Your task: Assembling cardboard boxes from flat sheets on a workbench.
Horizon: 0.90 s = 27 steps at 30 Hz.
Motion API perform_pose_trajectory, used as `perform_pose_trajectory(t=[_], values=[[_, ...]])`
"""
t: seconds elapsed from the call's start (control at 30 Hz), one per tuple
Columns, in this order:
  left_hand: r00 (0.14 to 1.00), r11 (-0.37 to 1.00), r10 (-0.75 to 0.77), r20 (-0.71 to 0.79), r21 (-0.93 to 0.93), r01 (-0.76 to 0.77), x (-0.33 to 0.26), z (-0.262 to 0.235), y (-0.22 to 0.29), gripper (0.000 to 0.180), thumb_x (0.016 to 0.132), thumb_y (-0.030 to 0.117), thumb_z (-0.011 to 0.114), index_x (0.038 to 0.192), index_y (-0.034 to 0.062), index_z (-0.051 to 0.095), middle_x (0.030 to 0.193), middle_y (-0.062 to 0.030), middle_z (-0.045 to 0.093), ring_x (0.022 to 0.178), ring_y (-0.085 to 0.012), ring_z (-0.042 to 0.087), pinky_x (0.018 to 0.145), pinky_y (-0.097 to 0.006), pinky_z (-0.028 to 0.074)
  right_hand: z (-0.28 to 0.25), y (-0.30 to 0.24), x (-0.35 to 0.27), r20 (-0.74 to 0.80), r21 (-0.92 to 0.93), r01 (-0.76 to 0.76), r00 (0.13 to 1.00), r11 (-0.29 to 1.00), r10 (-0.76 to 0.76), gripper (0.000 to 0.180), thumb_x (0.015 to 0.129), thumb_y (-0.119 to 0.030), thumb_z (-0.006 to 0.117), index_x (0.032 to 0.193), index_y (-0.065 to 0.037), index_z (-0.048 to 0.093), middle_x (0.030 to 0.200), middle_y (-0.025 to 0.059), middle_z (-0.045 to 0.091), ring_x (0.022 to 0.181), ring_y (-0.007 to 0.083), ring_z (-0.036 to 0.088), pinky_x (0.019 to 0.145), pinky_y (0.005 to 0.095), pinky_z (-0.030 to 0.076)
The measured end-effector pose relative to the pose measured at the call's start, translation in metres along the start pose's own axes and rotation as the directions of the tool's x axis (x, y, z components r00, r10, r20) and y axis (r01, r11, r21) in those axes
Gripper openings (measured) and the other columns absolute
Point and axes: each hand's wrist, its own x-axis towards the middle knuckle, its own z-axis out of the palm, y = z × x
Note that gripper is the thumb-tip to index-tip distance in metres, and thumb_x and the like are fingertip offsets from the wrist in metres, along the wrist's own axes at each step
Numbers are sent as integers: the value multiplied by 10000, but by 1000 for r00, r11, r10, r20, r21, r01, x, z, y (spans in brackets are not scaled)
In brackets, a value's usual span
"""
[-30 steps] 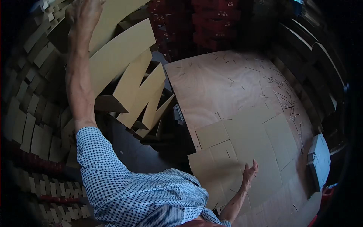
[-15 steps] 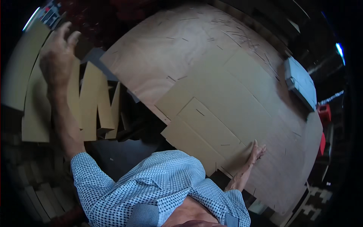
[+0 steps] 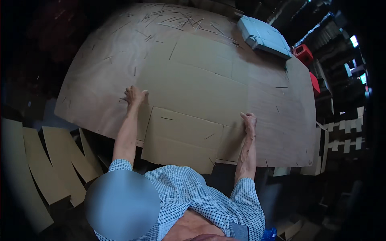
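Observation:
A flat, creased brown cardboard sheet (image 3: 193, 90) lies on the wooden tabletop (image 3: 96, 76), its near flap (image 3: 181, 136) reaching past the table's front edge. At the sheet's left edge is my left hand (image 3: 136, 96), fingers spread and thumb pointing inward over the cardboard. My right hand (image 3: 249, 121) rests at the opposite edge with its fingers curled in and the thumb toward the sheet; it appears to grip that edge, though the fingertips are hidden. Small dark strips lie on the sheet.
Thin scrap strips (image 3: 185, 22) litter the table's far side. A pale blue-white flat bundle (image 3: 265, 37) sits at the far right corner, with red objects (image 3: 303, 54) beyond it. Folded cardboard pieces (image 3: 60, 160) stand at lower left. A blurred round patch covers part of my left sleeve.
My left hand has come from above the cardboard pieces on the left to the sheet's left edge. The view has turned left, squaring up the table. My right hand stays by the sheet's right edge.

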Motion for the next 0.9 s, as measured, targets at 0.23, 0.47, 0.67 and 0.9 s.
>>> perform_pose_trajectory(t=[0.23, 0.47, 0.67, 0.9], values=[[980, 996, -44, 196, -66, 57, 45, 4, -9, 882, 741, 549, 818, 1359, 10, 492, 1423, -207, 489, 1310, -366, 507, 1066, -564, 400, -29, -21, 10, 164, 463, -3, 983, 887, -82, 322, 834, -191, 803, 1050, 12, 676, 878, 81, 682, 747, 120, 606, 622, 290, 506], [962, 960, -115, 248, -220, 171, 95, 20, -54, 737, 750, 489, 832, 1263, 18, 591, 1280, -181, 613, 1171, -335, 610, 983, -506, 479, -43, -73, -5, 204, 558, 67, 955, 827, -216, 216, 840, -126, 780, 961, 3, 657, 812, 16, 627, 690, 91, 567, 623, 266, 498], [862, 702, 333, 382, -710, 44, 55, -13, -1, 463, 775, 316, 840, 1088, 22, 669, 888, -129, 686, 854, -263, 679, 771, -415, 538, -35, -1, 20, 80, 241, 16, 996, 970, -36, 176, 844, -113, 745, 898, 6, 627, 767, 23, 608, 684, 120, 567, 622, 302, 513], [917, 955, 188, 352, -283, -88, 54, -35, -9, 273, 814, 267, 747, 904, 31, 641, 795, -150, 675, 785, -295, 684, 701, -433, 537, -37, -62, -15, 24, 7, 324, 946, 946, -324, 229, 818, -168, 719, 937, 11, 640, 846, 156, 707, 772, 236, 696, 721, 391, 558]])
